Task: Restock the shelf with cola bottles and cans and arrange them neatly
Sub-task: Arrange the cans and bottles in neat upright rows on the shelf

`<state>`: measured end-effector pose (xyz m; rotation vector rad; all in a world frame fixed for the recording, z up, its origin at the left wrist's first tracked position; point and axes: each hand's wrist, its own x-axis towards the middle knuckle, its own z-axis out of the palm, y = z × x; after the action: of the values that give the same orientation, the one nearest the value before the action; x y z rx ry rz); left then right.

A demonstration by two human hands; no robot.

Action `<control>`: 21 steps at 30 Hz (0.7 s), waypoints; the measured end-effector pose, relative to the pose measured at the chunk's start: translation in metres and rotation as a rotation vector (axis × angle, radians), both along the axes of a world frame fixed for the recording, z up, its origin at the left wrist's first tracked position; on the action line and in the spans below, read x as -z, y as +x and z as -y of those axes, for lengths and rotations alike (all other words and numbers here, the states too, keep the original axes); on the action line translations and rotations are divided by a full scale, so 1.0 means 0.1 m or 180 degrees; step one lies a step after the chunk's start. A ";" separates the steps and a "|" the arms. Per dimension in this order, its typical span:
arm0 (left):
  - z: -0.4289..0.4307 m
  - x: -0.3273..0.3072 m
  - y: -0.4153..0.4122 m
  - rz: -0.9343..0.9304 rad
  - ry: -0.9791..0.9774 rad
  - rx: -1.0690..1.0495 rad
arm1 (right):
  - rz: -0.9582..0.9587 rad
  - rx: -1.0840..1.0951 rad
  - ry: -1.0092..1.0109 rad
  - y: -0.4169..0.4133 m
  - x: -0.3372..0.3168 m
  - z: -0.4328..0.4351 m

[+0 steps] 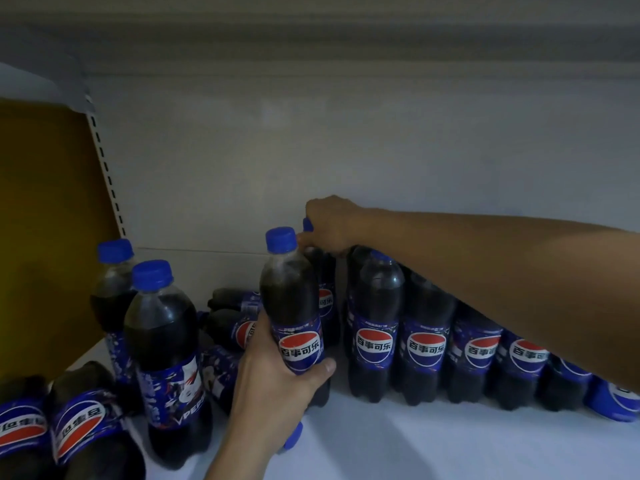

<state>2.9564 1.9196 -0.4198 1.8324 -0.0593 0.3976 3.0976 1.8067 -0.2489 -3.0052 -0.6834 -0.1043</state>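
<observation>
- The left hand (277, 379) wraps around the label of an upright cola bottle (289, 299), at the left end of a row of bottles (426, 351) standing on the white shelf (415, 445).
- The right hand (329, 225) reaches across that row, fingers curled over the cap of a rear bottle (325, 299) just behind the held one.
- Risk: the right forearm passes low over the row's caps, so a dip could topple several.
- Risk: lying bottles (232, 306) nearby could roll into the gap and spoil the line.
</observation>
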 end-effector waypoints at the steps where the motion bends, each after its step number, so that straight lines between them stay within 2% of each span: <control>1: 0.00 0.00 0.00 0.0005 0.0033 0.0019 | 0.0011 -0.0023 -0.0051 0.02 0.02 -0.03; 7: 0.00 0.01 0.03 -0.0022 0.0196 0.0025 | 0.0299 -0.0164 -0.0219 0.25 0.06 -0.32; 12: 0.00 0.01 0.03 -0.0067 0.0187 0.0057 | 0.0239 -0.0324 0.0270 0.29 0.02 -0.56; 16: -0.01 0.02 0.04 -0.0045 0.0183 0.0004 | 0.0283 -0.0414 0.0308 0.29 -0.04 -0.59; 21: -0.02 0.03 0.05 -0.0028 0.0126 -0.0128 | 0.0251 -0.0209 0.0377 0.28 -0.17 -0.37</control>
<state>2.9616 1.9217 -0.4232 1.8768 -0.0243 0.4192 3.1254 1.8434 -0.2319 -2.8758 -0.7541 -0.2522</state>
